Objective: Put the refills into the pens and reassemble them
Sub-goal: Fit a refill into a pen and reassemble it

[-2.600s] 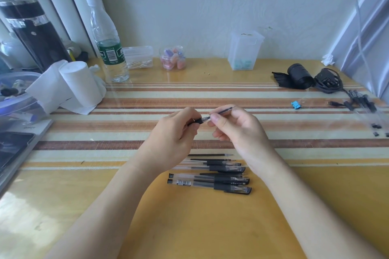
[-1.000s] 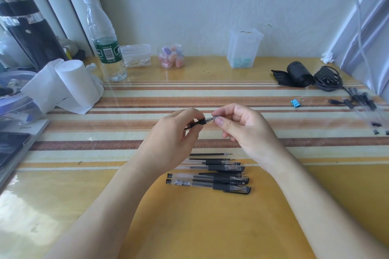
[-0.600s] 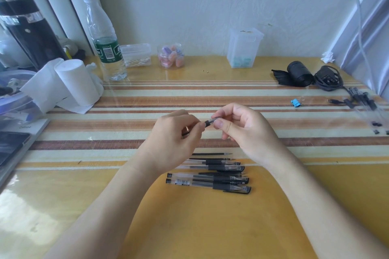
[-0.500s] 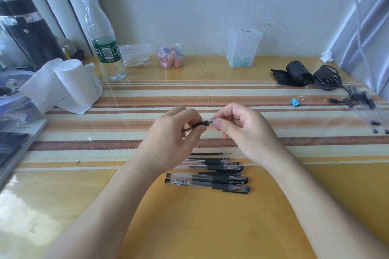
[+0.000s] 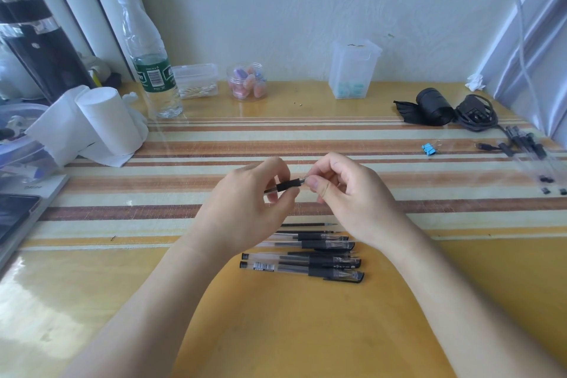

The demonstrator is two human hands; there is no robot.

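Above the table's middle, my left hand (image 5: 245, 209) grips a clear pen barrel with a black rubber grip (image 5: 287, 185). My right hand (image 5: 346, 193) pinches the pen's tip end, right against that grip. Most of the barrel is hidden inside my left fist. Below my hands lie several assembled black-capped pens (image 5: 306, 267) in a row. Two loose black refills (image 5: 308, 225) lie just behind them.
A water bottle (image 5: 150, 61), a tissue roll (image 5: 104, 120) and small plastic boxes (image 5: 352, 70) stand along the back. Black cables (image 5: 474, 113), a blue binder clip (image 5: 428, 149) and more pen parts (image 5: 530, 150) lie at the right. A laptop edge (image 5: 18, 218) is at the left.
The part in my right hand has gone in toward the grip; my two hands are now closer together. The pens on the table have not moved.
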